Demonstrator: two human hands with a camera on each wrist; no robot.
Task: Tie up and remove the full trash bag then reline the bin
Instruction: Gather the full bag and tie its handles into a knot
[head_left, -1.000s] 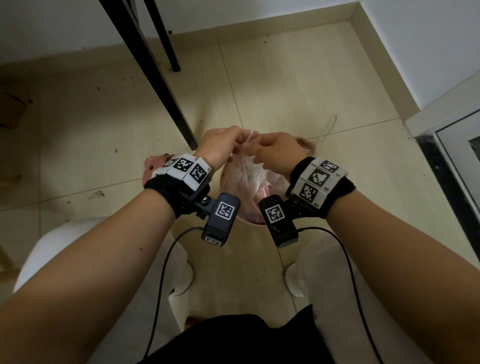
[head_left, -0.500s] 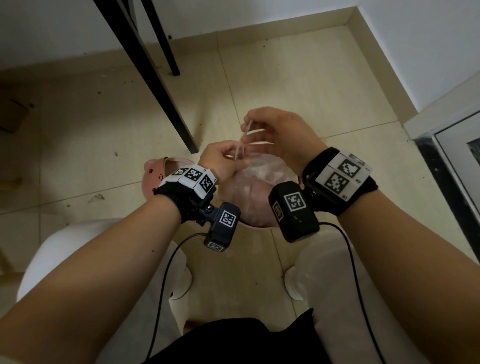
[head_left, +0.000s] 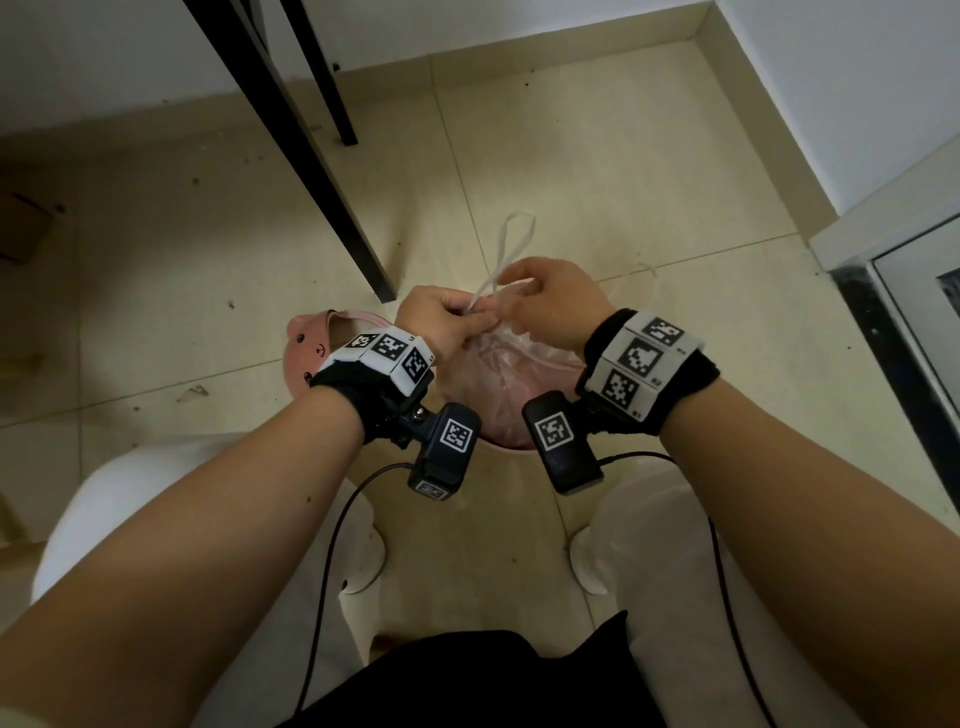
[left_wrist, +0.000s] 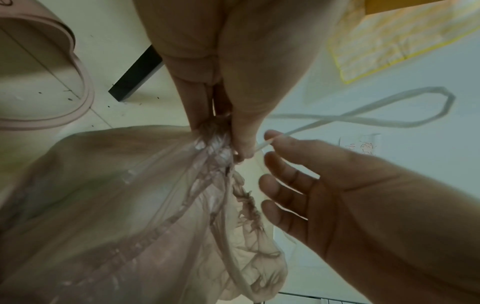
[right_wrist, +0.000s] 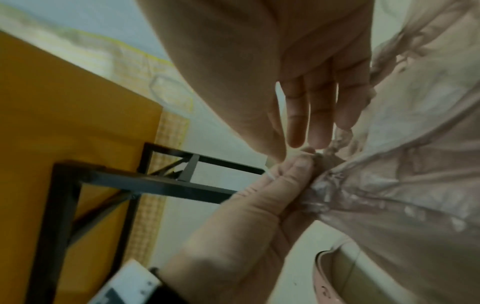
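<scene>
Left hand (head_left: 441, 325), fingers curled, pinching the gathered neck of the translucent pink trash bag (head_left: 501, 387) directly above the pink bin (head_left: 506, 447). Right hand (head_left: 556, 304) just beside it, thumb and forefinger pinching the white drawstring (head_left: 511, 244); remaining fingers (left_wrist: 285, 185) spread and relaxed in the left wrist view. Drawstring loop rising free beyond both hands, away from the body. Bag body bulging below the pinched neck, seated in the bin; puckered hem visible in the left wrist view, running down from the neck. Bin on the tiled floor (head_left: 597, 171) between the knees in white trousers (head_left: 675, 571). Pink lid (head_left: 311, 343) with a small face, lying on the floor just left of the bin. Black table leg (head_left: 311, 156) slanting down to the floor beyond the lid. Tagged wristbands (head_left: 644, 364) and wrist cameras (head_left: 447, 447) on both forearms.
</scene>
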